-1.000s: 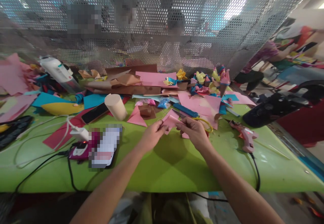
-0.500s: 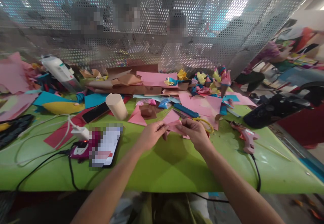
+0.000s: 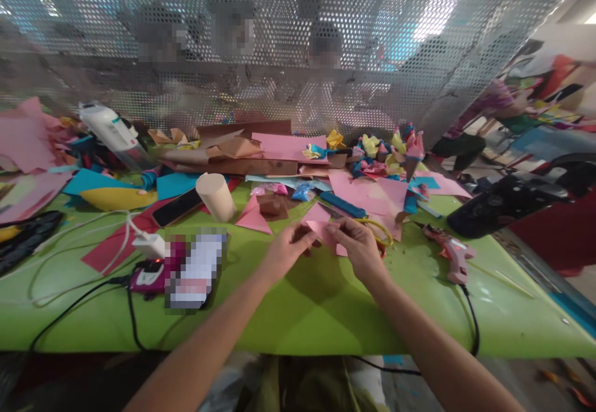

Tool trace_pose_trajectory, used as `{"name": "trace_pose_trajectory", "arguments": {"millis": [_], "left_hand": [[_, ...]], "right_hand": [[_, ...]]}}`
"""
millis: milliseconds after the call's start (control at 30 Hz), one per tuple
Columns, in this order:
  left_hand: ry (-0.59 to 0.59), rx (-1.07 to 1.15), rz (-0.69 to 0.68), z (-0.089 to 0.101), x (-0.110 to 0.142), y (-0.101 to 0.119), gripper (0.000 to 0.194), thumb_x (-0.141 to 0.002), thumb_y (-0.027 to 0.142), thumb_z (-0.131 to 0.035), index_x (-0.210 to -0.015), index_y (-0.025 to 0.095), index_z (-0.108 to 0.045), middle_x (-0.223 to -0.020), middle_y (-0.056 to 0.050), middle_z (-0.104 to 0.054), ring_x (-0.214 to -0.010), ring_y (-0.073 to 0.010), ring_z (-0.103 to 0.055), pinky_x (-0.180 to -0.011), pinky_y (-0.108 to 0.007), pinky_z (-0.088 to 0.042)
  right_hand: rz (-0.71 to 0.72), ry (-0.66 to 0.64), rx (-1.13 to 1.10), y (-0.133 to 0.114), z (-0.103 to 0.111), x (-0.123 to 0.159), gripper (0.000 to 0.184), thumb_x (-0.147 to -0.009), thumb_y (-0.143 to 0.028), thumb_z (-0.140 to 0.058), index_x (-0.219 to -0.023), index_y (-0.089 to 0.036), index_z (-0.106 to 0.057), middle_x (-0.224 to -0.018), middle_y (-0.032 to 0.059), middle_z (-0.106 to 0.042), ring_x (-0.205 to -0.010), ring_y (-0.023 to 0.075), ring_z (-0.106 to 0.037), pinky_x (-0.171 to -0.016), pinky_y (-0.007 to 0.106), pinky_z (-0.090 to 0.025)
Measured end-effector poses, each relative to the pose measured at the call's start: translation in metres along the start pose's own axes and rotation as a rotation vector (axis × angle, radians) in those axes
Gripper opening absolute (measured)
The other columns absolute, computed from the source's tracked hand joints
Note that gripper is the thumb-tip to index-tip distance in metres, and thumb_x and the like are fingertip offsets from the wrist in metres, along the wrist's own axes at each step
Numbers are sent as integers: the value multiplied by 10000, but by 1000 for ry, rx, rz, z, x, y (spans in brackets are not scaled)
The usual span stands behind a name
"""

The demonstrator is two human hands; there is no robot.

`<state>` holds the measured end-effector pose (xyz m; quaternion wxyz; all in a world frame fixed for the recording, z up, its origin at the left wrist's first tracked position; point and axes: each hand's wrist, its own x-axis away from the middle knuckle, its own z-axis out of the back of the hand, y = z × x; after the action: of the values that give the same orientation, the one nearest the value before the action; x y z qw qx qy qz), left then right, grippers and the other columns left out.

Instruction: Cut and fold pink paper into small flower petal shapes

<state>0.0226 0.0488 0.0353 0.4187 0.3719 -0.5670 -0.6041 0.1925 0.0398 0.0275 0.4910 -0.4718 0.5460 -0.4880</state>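
Between my hands, above the green table [image 3: 321, 331], is a small piece of pink paper [image 3: 323, 232]. My left hand [image 3: 289, 246] pinches its left side between thumb and fingers. On the other side, my right hand [image 3: 357, 241] grips the paper's right edge. Both sets of fingertips partly cover the piece. Just behind my hands lie pink paper scraps [image 3: 365, 188], a blue box cutter [image 3: 343, 203] and yellow-handled scissors [image 3: 379, 229], which my right hand partly hides.
A pink glue gun [image 3: 454, 254] with a black cord lies at right, near a dark bottle [image 3: 510, 204]. To the left are a cardboard tube [image 3: 215, 197], a phone [image 3: 195, 269] and a power strip [image 3: 146, 278]. Paper flowers [image 3: 386, 151] stand behind, before a perforated metal screen [image 3: 279, 83].
The pink paper has turned in my fingers and now shows a broader face. My left hand has shifted slightly right, closer to my right hand.
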Motion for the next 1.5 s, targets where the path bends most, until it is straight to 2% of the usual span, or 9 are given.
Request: {"name": "trace_pose_trajectory", "arguments": {"millis": [133,300,467,700,833,1000,1267,1400,1500], "left_hand": [[70,-179,-24,-3,0,0,296,-903,448,-499,-844,179,-608,-730,-16,-628,-666,-155,-592,-640,-265,-446],[101,-266,-67,0,1,2,256,-907,397,-490,-821,181,-597,-719,-2,-597,-687,-161,-575,-655,-265,-425],[116,-261,-88,-5,0,-2,256,-914,403,-487,-798,187,-563,-728,6,-592,-704,-156,-559,-669,-255,-425],[25,-683,-54,-4,5,5,159,-897,244,-492,-868,210,-645,-753,-39,-667,-708,-209,-609,-640,-280,-385],[-41,-741,-72,-6,7,8,166,-907,224,-482,-941,215,-644,-853,-59,-713,-762,-218,-644,-631,-278,-380],[-88,-696,-75,-6,7,8,157,-916,241,-478,-871,211,-625,-768,-37,-696,-710,-205,-633,-605,-270,-366],[-107,-653,-86,-1,8,5,172,-888,229,-505,-785,212,-642,-713,-22,-671,-660,-191,-601,-619,-269,-374],[-24,-577,-88,2,6,4,197,-914,283,-483,-816,207,-637,-727,-11,-673,-656,-184,-598,-605,-265,-379],[-39,-572,-125,2,5,4,151,-895,247,-508,-866,212,-653,-804,-22,-695,-724,-193,-619,-630,-268,-390]], "right_hand": [[-31,-44,-60,-3,-3,2,306,-674,-472,-772,-679,-195,-643,-608,-17,-586,-562,124,-479,-527,250,-360],[-73,-101,-9,-4,-3,2,328,-616,-441,-813,-612,-188,-604,-540,-44,-517,-505,98,-393,-491,243,-273],[-23,-34,-36,1,-4,2,336,-647,-483,-781,-644,-195,-608,-590,-24,-563,-552,122,-451,-533,254,-351],[63,-116,111,0,-5,3,272,-653,-419,-786,-787,-209,-678,-742,12,-653,-693,175,-561,-651,293,-452],[55,-53,100,1,-6,4,274,-698,-453,-751,-676,-204,-640,-653,1,-605,-623,151,-510,-590,275,-411],[33,17,-21,1,-7,5,281,-733,-454,-723,-658,-212,-600,-597,-25,-523,-562,125,-430,-542,262,-354],[42,240,-95,-4,12,-6,278,-736,-471,-675,-654,-213,-614,-638,9,-596,-572,143,-507,-551,271,-409],[23,-1,-8,-2,10,-4,307,-733,-492,-715,-871,-220,-685,-715,10,-640,-636,155,-555,-580,266,-437],[-23,-155,56,0,3,-1,300,-666,-467,-789,-783,-208,-697,-683,12,-655,-642,171,-569,-606,289,-460]]}}
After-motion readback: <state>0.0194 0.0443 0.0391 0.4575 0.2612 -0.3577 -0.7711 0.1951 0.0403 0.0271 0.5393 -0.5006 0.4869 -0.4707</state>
